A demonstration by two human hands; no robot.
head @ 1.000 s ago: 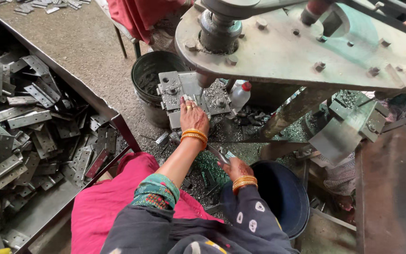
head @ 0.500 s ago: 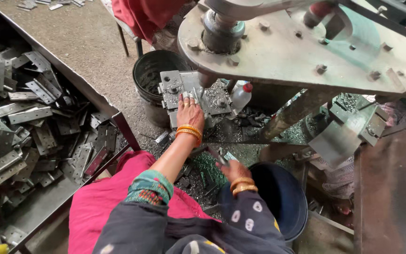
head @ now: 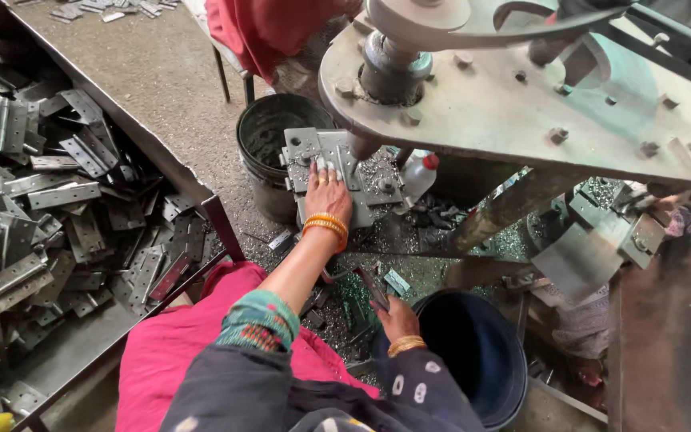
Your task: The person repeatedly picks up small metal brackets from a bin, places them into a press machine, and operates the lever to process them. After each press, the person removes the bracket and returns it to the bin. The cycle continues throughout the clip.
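My left hand (head: 326,190) lies flat on the grey die block (head: 307,152) of the press, fingers pressing a metal piece under the punch (head: 361,146). Orange bangles ring that wrist. My right hand (head: 396,318) rests low near my lap, closed around a flat metal hinge piece (head: 371,289) that sticks up and to the left. The heavy press frame (head: 521,104) hangs over the die and hides its right part.
A tray (head: 201,192) on the left holds several loose metal hinges (head: 57,192). A black bucket (head: 269,132) stands behind the die, a dark blue bucket (head: 481,352) by my right knee. A white bottle with red cap (head: 417,174) sits beside the die. Metal chips cover the floor.
My left hand has stayed on the die, shifting only slightly. My right hand with the hinge piece has dropped a little lower toward the blue bucket.
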